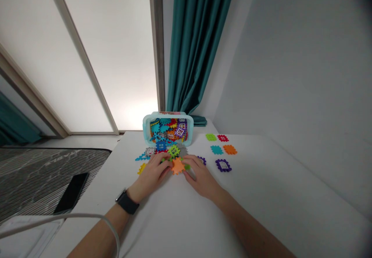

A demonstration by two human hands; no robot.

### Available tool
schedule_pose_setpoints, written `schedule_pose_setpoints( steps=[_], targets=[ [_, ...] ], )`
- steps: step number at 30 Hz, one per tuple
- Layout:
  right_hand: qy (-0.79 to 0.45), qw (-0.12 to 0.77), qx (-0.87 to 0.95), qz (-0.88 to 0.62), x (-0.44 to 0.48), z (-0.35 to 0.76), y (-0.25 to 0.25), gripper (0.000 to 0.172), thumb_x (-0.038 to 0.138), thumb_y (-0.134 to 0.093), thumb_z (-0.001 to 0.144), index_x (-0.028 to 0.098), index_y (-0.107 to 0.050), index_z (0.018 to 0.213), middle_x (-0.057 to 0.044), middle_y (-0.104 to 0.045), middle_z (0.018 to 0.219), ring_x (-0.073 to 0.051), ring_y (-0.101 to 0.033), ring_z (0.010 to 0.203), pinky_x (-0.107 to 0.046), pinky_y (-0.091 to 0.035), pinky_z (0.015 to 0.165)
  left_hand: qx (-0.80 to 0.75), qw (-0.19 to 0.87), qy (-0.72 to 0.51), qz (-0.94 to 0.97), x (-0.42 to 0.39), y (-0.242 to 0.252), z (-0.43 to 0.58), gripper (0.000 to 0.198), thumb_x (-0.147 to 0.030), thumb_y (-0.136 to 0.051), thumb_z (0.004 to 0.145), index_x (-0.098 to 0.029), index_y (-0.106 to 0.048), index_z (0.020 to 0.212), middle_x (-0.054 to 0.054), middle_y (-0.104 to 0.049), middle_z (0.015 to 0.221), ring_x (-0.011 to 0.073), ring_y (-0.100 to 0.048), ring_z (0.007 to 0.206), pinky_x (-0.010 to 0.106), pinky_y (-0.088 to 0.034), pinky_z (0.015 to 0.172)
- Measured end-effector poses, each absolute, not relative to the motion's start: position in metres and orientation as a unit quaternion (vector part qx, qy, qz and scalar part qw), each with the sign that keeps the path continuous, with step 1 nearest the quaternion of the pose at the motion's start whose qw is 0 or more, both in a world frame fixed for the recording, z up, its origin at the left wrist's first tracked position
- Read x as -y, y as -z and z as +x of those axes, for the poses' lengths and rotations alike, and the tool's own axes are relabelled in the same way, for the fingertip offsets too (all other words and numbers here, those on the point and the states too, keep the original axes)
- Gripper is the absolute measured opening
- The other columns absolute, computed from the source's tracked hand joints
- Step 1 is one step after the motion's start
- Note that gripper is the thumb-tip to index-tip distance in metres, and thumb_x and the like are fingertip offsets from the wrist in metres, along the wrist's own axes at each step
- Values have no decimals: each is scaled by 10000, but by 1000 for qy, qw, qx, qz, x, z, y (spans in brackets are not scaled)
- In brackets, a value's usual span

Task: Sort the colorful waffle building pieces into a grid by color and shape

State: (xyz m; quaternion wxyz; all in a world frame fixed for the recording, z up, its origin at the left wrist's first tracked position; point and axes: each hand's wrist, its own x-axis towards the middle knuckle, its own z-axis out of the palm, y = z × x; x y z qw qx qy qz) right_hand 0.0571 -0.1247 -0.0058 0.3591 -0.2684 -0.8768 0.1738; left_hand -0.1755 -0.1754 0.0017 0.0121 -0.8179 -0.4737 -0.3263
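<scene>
My left hand (pixel 151 176), a dark watch on its wrist, and my right hand (pixel 200 176) rest on the white table (pixel 261 196), fingers pinched from either side on an orange interlocking tile (pixel 177 166). A lime green tile (pixel 173 150) touches it just behind, with a small green piece (pixel 186 167) beside my right fingers. A pale blue tub (pixel 167 128) lies tipped on its side behind them, full of coloured tiles. Several spill out in front of it.
Loose tiles lie right of my hands: green (pixel 210 137), red (pixel 223 138), teal (pixel 216 149), orange (pixel 229 149), purple (pixel 223 165). A yellow tile (pixel 141 168) lies left. A black phone (pixel 71 193) lies on the patterned surface left of the table. A white cable (pixel 87 217) crosses my left arm. A teal curtain (pixel 197 45) hangs behind.
</scene>
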Motion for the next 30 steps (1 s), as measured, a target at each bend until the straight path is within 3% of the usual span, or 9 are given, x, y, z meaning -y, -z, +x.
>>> schedule_pose_setpoints(
  steps=[5,11,16,20,25,30],
  targets=[
    [-162,342,893,-245,128,57,3,390,112,-535,895,267,-548,1252,-111,-547,1400,-247,-528,1319,-479,-447,1111,450,92,263,-848,180,-13,-175,212,-163,-480,1000,-236,-672,1053,98,-635,1219,244,-589,1128,446,-481,1012],
    [-157,337,900,-229,126,59,0,322,98,-542,900,268,-587,1170,-99,-589,1363,-250,-566,1258,-491,-461,1081,430,134,238,-861,179,-16,-176,233,-141,-451,1008,-216,-670,1032,97,-659,1168,241,-599,1080,442,-491,992],
    [-171,340,897,-225,125,60,1,195,156,-528,953,249,-616,1101,-98,-618,1300,-241,-579,1210,-448,-474,1043,450,60,288,-843,178,-10,-176,237,-183,-460,1010,-239,-660,1126,90,-668,1194,237,-620,1091,432,-508,984],
    [-197,354,880,-247,122,61,3,170,232,-484,996,240,-653,998,-83,-696,1020,-229,-647,997,-389,-526,896,468,-66,364,-803,181,-8,-169,273,-212,-503,984,-231,-614,1232,94,-668,1246,226,-619,1170,401,-507,1033],
    [-352,386,784,-336,119,56,7,156,329,-572,936,225,-685,963,-47,-735,890,-217,-680,828,-343,-555,758,478,-174,395,-765,185,-4,-156,419,-257,-549,960,-239,-504,1376,88,-675,1249,209,-665,1093,377,-546,991],
    [-556,408,644,-330,121,47,11,288,394,-642,872,212,-668,1094,-28,-743,828,-200,-705,792,-316,-562,727,462,-122,389,-787,183,-2,-156,543,-302,-669,895,-235,-482,1400,126,-602,1331,257,-591,1222,426,-505,1061]
  ],
)
